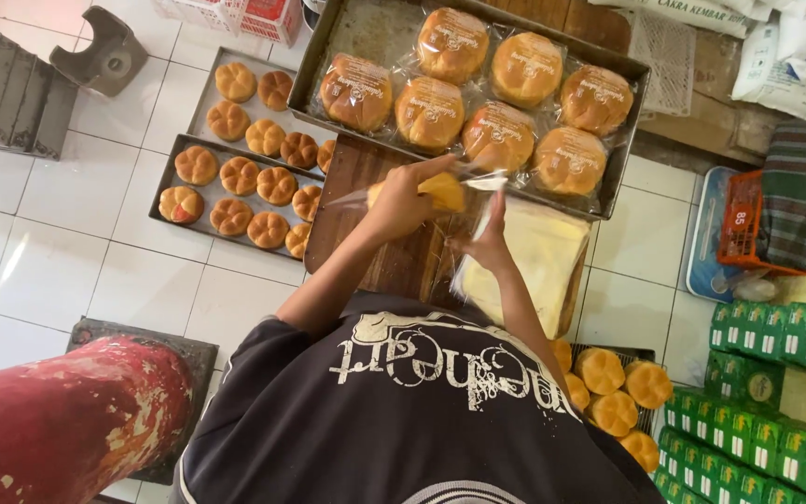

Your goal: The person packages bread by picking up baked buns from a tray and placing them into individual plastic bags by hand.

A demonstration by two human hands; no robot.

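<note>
Left hand point(401, 201) grips a bun point(440, 191) in its clear bag point(478, 179); right hand point(489, 245), at 4 o'clock of it, pinches the bag; best to hold the mouth wide above the bench point(366, 224)

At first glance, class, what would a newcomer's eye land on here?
Probably the tray of bagged buns at top centre. Just below it, the left hand holds a bun going into a clear bag that the right hand touches. Unwrapped buns fill trays on the floor, left.
</note>
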